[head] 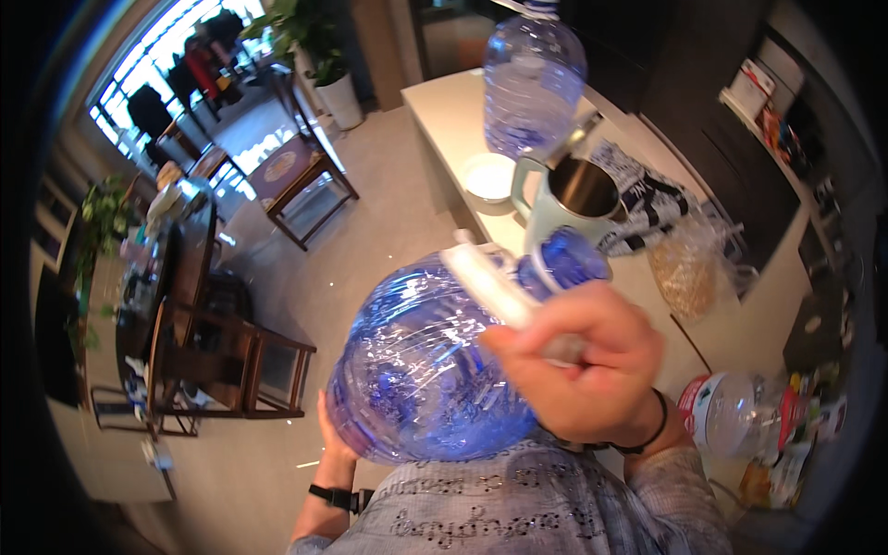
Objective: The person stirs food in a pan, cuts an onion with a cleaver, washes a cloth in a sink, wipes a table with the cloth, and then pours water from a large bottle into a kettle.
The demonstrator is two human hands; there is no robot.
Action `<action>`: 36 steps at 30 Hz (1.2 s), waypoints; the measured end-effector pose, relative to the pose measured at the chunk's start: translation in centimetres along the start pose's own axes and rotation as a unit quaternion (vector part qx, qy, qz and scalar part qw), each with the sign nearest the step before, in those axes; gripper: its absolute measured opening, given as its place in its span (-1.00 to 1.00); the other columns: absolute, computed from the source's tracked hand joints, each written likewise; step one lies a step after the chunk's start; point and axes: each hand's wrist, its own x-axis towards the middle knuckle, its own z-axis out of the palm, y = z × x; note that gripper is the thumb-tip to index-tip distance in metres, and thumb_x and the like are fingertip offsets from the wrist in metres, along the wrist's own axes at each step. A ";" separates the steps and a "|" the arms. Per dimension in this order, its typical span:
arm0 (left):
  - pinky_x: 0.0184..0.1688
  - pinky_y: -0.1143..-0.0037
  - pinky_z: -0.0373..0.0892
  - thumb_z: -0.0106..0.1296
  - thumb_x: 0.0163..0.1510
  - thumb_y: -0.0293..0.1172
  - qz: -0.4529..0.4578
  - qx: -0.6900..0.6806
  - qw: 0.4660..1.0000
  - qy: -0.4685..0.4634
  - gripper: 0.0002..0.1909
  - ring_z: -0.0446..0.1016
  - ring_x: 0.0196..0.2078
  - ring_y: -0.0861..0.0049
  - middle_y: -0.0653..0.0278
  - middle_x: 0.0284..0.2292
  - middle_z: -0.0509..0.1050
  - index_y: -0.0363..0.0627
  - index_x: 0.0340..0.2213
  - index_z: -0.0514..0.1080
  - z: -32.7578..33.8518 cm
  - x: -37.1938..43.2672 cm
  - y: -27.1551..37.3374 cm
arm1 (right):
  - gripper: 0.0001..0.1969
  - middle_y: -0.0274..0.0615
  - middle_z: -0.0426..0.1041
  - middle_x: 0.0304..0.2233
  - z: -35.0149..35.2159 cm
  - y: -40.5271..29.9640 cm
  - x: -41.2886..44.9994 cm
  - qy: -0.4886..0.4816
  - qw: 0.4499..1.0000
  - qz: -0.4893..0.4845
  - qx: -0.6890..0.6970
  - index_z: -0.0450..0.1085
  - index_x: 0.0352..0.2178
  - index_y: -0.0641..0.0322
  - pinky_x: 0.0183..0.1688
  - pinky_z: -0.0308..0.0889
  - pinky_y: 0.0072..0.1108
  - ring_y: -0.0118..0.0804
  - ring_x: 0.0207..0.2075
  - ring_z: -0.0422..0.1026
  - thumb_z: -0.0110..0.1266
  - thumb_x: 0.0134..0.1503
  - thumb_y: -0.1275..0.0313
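A large clear blue plastic water jug lies tilted against my front, its neck pointing toward the counter. My right hand is closed around its white plastic carrying handle. Under the jug's bottom end, my left hand supports it, with most fingers hidden behind the plastic. Just beyond the neck stands a pale green electric kettle with its lid up, showing a steel interior. The neck overlaps the kettle's lower body in view. Whether water is flowing out, I cannot tell.
On the white counter are a second large water jug, a white bowl, a patterned cloth bag and a plastic bag of grains. A clear bottle lies at right. Wooden chairs stand left.
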 end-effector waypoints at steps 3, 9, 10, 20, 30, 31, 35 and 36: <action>0.05 0.12 0.18 -0.37 0.02 0.23 -0.012 0.020 1.000 0.017 -0.25 0.23 0.03 0.13 0.08 0.04 0.20 -0.08 0.07 0.10 1.3 -0.8 1.1 | -0.79 -0.31 0.39 -0.62 0.5 1.8 0.3 0.018 1.000 -0.001 0.005 0.33 -0.53 0.30 -0.55 0.26 -0.74 -0.59 -0.59 0.37 0.22 -0.21 0.68; 0.01 0.11 0.21 -0.36 0.00 0.25 0.010 0.071 0.996 0.055 -0.23 0.28 -0.02 0.14 0.10 -0.01 0.26 -0.10 0.06 0.12 3.0 -0.8 3.3 | -0.83 -0.26 0.40 -0.59 0.8 4.4 0.1 0.050 0.998 0.011 0.027 0.32 -0.54 0.35 -0.50 0.30 -0.74 -0.56 -0.57 0.39 0.16 -0.17 0.71; 0.03 0.13 0.20 -0.35 0.00 0.22 -0.005 0.090 0.995 0.051 -0.25 0.27 -0.01 0.15 0.11 -0.02 0.27 -0.11 0.05 0.13 3.7 -0.7 3.5 | -0.85 -0.25 0.40 -0.59 0.8 4.8 0.2 0.067 0.997 0.009 0.041 0.31 -0.54 0.35 -0.51 0.30 -0.74 -0.56 -0.57 0.40 0.15 -0.15 0.70; 0.01 0.24 0.25 -0.30 0.02 0.12 0.045 0.175 0.983 0.042 -0.35 0.29 -0.02 0.25 0.19 -0.01 0.27 -0.04 0.04 0.15 8.8 0.6 3.9 | -0.85 -0.24 0.41 -0.61 -0.8 8.8 1.7 0.110 0.992 0.023 0.048 0.29 -0.54 0.33 -0.53 0.32 -0.69 -0.47 -0.57 0.45 0.12 -0.15 0.69; 0.01 0.26 0.24 -0.30 -0.01 0.14 0.130 0.250 0.956 0.084 -0.28 0.28 -0.01 0.22 0.10 -0.02 0.27 -0.19 0.03 0.16 13.5 -2.1 2.9 | -0.86 -0.25 0.41 -0.62 -2.7 12.6 2.2 0.114 0.988 0.043 0.097 0.27 -0.55 0.30 -0.57 0.31 -0.69 -0.45 -0.60 0.45 0.12 -0.12 0.65; 0.01 0.26 0.24 -0.30 -0.01 0.14 0.135 0.251 0.954 0.091 -0.28 0.28 -0.01 0.22 0.10 -0.02 0.27 -0.19 0.03 0.16 13.7 -2.4 2.8 | -0.85 -0.25 0.41 -0.62 -2.7 13.0 2.1 0.123 0.986 0.035 0.109 0.27 -0.54 0.30 -0.58 0.30 -0.69 -0.45 -0.61 0.45 0.12 -0.12 0.64; -0.03 0.29 0.27 -0.28 -0.01 0.15 0.155 0.257 0.945 0.132 -0.28 0.33 -0.07 0.27 0.11 -0.07 0.33 -0.18 0.01 0.19 14.4 -3.7 2.2 | -0.85 -0.26 0.41 -0.64 -3.1 13.9 1.6 0.118 0.983 0.055 0.131 0.28 -0.54 0.29 -0.60 0.28 -0.70 -0.46 -0.62 0.45 0.14 -0.12 0.62; -0.03 0.29 0.28 -0.27 -0.01 0.15 0.170 0.279 0.934 0.143 -0.29 0.34 -0.08 0.28 0.11 -0.08 0.33 -0.18 0.00 0.20 14.7 -4.1 2.1 | -0.84 -0.27 0.41 -0.64 -3.3 14.2 1.7 0.127 0.982 0.043 0.130 0.28 -0.54 0.28 -0.60 0.28 -0.70 -0.46 -0.62 0.45 0.15 -0.12 0.61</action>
